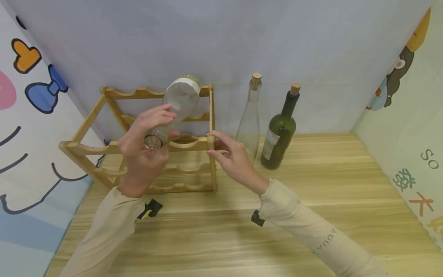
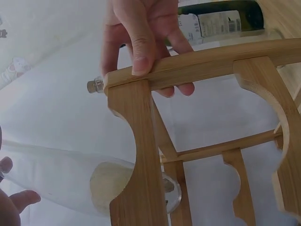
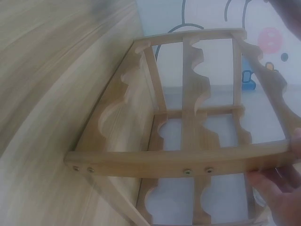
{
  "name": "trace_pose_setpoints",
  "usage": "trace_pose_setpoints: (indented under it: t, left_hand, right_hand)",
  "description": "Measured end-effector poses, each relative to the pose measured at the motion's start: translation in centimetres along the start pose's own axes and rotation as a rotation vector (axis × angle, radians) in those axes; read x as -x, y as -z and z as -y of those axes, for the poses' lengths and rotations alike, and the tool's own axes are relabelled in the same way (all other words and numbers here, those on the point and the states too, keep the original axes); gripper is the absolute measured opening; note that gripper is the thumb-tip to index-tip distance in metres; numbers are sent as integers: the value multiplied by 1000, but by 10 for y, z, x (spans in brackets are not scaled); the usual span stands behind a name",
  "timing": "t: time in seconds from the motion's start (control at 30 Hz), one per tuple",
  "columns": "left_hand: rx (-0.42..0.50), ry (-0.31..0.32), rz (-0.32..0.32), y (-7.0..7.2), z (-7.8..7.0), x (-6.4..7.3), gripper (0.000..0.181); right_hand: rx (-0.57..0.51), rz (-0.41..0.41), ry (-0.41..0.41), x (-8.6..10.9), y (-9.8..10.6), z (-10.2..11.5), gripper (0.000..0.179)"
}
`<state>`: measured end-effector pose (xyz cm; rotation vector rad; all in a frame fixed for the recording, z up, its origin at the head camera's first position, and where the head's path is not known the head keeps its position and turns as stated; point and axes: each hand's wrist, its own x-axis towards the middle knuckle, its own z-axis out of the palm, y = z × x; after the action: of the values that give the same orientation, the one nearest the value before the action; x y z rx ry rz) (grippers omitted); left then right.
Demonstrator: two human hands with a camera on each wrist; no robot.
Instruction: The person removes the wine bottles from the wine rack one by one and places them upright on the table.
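Dial reference: head view, 12 o'clock away from the person. The left hand [image 1: 138, 132] has its grip closed around the neck of a clear glass bottle [image 1: 185, 102]. The bottle is tilted over the right part of the wooden rack [image 1: 194, 146], mouth toward 7 o'clock, labelled base end toward 1 o'clock. Contact between bottle and rack cannot be confirmed. The right hand [image 1: 238, 157] has a narrow grip, thumb and fingers pinching the rack's right side rail at its upper front corner.

The rack stands on the desk [image 1: 207, 238], with scalloped rails on upper and lower tiers. At 3 o'clock from the rack stands a clear corked bottle [image 1: 250, 115], upright; a small gap separates it from the rack's right edge, with the right hand at the front of that gap. Just beside it, also toward 3 o'clock, stands a green corked bottle [image 1: 282, 132]. Both stand near the desk's far edge. Desk surface extends from the rack's front edge toward 6 o'clock, and from the green bottle toward 3 o'clock, up to a patterned panel [image 1: 391, 130].
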<state>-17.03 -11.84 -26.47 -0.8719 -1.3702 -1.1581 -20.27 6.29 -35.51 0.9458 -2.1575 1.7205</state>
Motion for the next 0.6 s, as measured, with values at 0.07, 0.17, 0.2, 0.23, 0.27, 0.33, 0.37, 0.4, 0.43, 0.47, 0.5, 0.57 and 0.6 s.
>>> trace_pose_setpoints:
  t: [0.07, 0.17, 0.2, 0.23, 0.27, 0.33, 0.37, 0.4, 0.43, 0.47, 0.5, 0.57, 0.6]
  left_hand:
    - [10, 8, -13, 1, -3, -3, 28]
    - [26, 23, -32, 2, -7, -7, 32]
    - [27, 29, -36, 3, -8, -9, 34]
    - [28, 36, -40, 3, -9, -10, 34]
    - [29, 41, -45, 4, -10, -12, 35]
    - [38, 48, -55, 4, -12, -14, 33]
    - [39, 52, -60, 5, -14, -14, 33]
    - [38, 53, -65, 5, -15, -15, 34]
    - [41, 54, -69, 5, -16, -16, 33]
    - [45, 56, -74, 5, -17, -17, 34]
    - [48, 57, -77, 5, -17, -18, 35]
    - [49, 62, -80, 6, -19, -21, 37]
    - [56, 66, -81, 6, -19, -22, 38]
  right_hand:
    - [-3, -3, 7, 0, -1, 0, 43]
    - [-2, -3, 8, 0, -1, 0, 43]
    - [-2, -3, 7, 0, -1, 0, 42]
    - [-1, -2, 6, 0, -1, -1, 42]
    - [-1, -1, 8, 0, -1, -1, 42]
    - [-4, -2, 14, 0, -1, -2, 41]
    - [-6, -3, 15, 0, -1, -3, 40]
    - [-6, -3, 17, 0, -1, -3, 40]
    - [-7, -3, 19, 0, -1, -4, 40]
    - [-9, -3, 20, 0, -1, -4, 41]
    - [-10, -3, 20, 0, -1, -4, 41]
    - [-9, -3, 18, 0, 0, -5, 41]
    - [-11, -3, 20, 1, -1, -5, 41]
